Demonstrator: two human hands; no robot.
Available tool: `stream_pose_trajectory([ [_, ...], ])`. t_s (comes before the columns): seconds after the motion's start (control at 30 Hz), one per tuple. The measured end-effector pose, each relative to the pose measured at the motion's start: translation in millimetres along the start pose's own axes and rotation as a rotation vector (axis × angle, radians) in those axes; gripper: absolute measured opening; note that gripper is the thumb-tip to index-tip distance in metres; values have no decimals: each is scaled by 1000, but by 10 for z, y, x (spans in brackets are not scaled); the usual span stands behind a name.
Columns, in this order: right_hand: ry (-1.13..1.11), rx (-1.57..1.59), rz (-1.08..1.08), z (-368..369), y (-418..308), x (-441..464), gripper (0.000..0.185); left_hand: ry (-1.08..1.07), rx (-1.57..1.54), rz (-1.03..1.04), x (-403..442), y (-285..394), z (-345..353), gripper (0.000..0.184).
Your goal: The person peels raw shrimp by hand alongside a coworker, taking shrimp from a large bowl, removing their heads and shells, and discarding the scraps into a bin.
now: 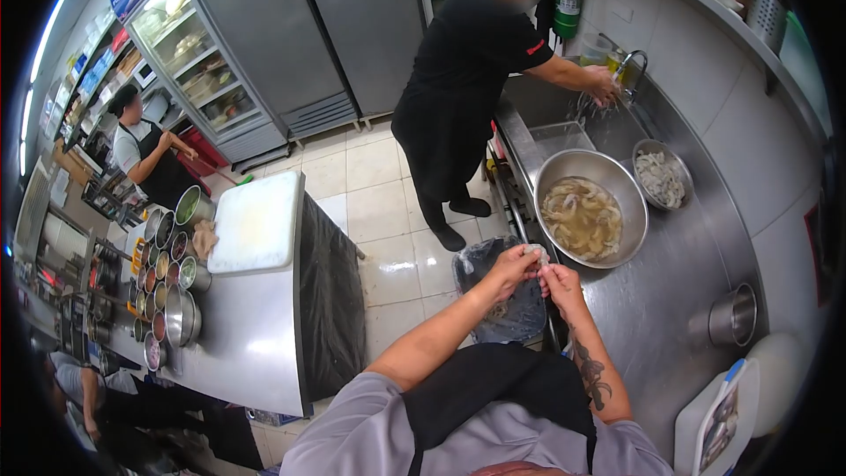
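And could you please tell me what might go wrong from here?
The shrimp pinched by the left hand and right hand could slip into the bin just below. Water from the tap, where a co-worker is rinsing, might splash into the smaller bowl nearby.

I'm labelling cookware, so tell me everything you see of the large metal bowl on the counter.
The large bowl is round, wide-mouthed and silvery, apparently steel. It stands upright on the metal counter beside the sink, holding pale, shrimp-like pieces in cloudy yellowish-brown liquid. Its underside is hidden.
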State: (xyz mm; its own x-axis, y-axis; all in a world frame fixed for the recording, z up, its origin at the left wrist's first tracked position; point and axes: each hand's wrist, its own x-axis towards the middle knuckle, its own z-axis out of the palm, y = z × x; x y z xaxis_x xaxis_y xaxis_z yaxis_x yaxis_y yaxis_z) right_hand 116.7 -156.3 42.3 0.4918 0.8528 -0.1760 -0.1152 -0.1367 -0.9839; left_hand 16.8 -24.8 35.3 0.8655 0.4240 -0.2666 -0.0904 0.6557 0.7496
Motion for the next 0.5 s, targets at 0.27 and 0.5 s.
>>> stream_pose_trajectory([
  [0.27,273,-701,-392,-168,-954,-239,21,162,111,118,45,144,-99,18],
  [0.5,707,-1011,-550,-1064,-1592,-117,41,191,270,120,26,124,-103,18],
])
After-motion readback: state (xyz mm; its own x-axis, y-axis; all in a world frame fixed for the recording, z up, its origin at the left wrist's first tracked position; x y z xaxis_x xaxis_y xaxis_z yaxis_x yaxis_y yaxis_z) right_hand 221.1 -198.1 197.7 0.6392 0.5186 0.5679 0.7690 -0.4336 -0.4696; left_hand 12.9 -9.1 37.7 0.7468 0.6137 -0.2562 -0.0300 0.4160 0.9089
